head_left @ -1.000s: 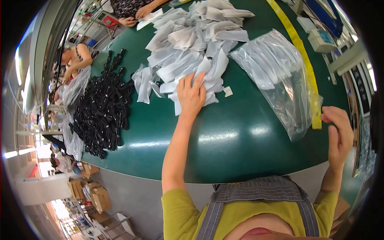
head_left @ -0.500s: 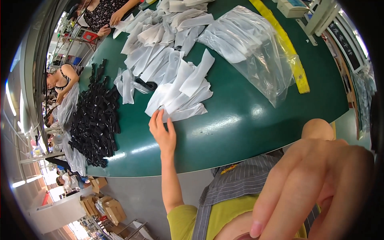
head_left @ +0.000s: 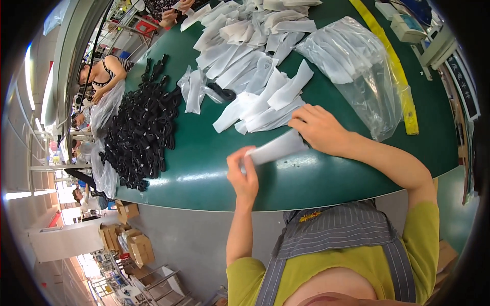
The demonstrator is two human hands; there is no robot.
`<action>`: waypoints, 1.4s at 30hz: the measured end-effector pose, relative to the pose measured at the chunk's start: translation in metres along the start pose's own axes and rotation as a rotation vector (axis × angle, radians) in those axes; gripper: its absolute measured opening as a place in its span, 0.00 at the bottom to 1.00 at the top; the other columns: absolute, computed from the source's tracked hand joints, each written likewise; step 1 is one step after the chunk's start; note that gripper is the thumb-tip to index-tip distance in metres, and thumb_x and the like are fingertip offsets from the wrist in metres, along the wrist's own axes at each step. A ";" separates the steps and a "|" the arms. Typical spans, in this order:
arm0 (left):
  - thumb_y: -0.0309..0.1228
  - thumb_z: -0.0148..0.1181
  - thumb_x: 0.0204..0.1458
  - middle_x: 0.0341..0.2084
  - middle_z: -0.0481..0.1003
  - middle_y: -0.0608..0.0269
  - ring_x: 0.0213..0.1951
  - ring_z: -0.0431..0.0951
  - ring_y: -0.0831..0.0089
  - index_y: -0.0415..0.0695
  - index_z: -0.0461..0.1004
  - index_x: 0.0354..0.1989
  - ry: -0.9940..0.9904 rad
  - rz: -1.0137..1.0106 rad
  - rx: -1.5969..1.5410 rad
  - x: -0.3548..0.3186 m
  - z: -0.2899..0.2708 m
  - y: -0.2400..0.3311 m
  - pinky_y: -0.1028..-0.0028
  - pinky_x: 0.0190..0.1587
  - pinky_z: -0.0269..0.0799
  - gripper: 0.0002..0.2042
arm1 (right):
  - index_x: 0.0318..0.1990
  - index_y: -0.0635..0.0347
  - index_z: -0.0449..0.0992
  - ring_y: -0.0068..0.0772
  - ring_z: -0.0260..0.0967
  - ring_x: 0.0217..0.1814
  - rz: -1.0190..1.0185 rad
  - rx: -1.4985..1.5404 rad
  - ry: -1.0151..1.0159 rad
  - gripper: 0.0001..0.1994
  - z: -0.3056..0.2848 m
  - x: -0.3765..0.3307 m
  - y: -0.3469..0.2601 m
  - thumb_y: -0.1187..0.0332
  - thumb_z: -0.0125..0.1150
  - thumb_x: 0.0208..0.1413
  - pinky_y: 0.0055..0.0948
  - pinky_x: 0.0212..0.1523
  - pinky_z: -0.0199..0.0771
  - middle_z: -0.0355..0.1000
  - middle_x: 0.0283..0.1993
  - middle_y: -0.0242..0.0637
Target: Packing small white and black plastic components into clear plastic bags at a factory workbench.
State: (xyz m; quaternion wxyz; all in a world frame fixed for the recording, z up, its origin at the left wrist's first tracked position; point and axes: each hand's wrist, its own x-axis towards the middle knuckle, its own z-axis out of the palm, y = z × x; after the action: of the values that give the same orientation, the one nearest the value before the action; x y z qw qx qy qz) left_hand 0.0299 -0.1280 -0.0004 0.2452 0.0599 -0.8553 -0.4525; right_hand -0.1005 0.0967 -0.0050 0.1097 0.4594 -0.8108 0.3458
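Observation:
A frosted white plastic bag [head_left: 278,148] is stretched between my two hands, just above the green table [head_left: 204,191]. My left hand [head_left: 242,173] pinches its left end between thumb and fingers. At the upper right end, my right hand [head_left: 320,130] has its fingers closed on the bag. Right behind it lies a fanned stack of similar bags [head_left: 270,107], with a larger heap of bags [head_left: 245,46] farther back. One black coiled cable [head_left: 222,93] lies among the bags, left of the stack. A big pile of black coiled cables [head_left: 138,132] covers the table's left side.
A large clear bag [head_left: 377,107] of white bags lies at the right, beside a yellow strip [head_left: 388,56]. A grey box-shaped device [head_left: 407,28] stands far right. Another person's hands [head_left: 171,15] work at the far edge. Clear plastic sheeting [head_left: 104,122] borders the cables.
My right hand has dropped from close to the camera down to the table. A single bag is now off the stack and between both hands. The view has shifted.

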 end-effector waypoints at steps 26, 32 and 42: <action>0.28 0.68 0.44 0.48 0.72 0.51 0.45 0.73 0.56 0.39 0.73 0.43 -0.417 0.770 0.384 0.035 0.041 -0.023 0.60 0.46 0.69 0.17 | 0.43 0.61 0.76 0.42 0.68 0.51 0.107 0.299 -0.411 0.11 -0.001 0.010 0.013 0.71 0.56 0.53 0.39 0.50 0.71 0.71 0.44 0.40; 0.38 0.69 0.43 0.47 0.72 0.50 0.45 0.73 0.57 0.35 0.70 0.51 -0.514 0.674 0.370 0.021 0.042 0.001 0.63 0.46 0.70 0.28 | 0.44 0.58 0.75 0.38 0.67 0.49 -0.059 -0.160 -0.047 0.12 0.004 0.017 0.039 0.75 0.59 0.50 0.36 0.47 0.68 0.70 0.46 0.36; 0.34 0.74 0.37 0.54 0.69 0.48 0.55 0.69 0.50 0.41 0.71 0.48 -0.552 0.524 0.352 0.020 0.047 0.004 0.55 0.55 0.64 0.27 | 0.44 0.60 0.75 0.44 0.66 0.54 0.040 -0.086 0.055 0.11 -0.015 0.032 0.051 0.69 0.58 0.53 0.42 0.52 0.68 0.69 0.47 0.42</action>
State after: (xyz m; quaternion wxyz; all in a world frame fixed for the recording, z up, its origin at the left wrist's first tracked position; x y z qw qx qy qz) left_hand -0.0091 -0.0966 -0.0122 0.0999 -0.2423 -0.9394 -0.2209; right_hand -0.1618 0.1029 -0.0013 0.1449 0.4282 -0.8305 0.3253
